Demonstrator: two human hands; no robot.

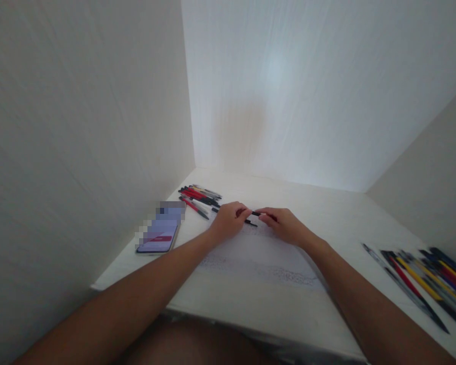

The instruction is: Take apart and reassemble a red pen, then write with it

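Both of my hands meet over the middle of a white desk (327, 213). My left hand (230, 219) and my right hand (283, 224) are closed on the two ends of a black pen (256, 213), held level between them. Just under the hands a second thin dark pen piece (251, 222) lies on a sheet of paper (258, 258) with faint lines of writing. My forearms reach in from the bottom of the view.
A small pile of red, black and grey pens (199, 196) lies at the back left. A phone (158, 236) with a lit screen rests by the left wall. Several coloured pens (425, 281) are spread at the right edge. White walls enclose the desk.
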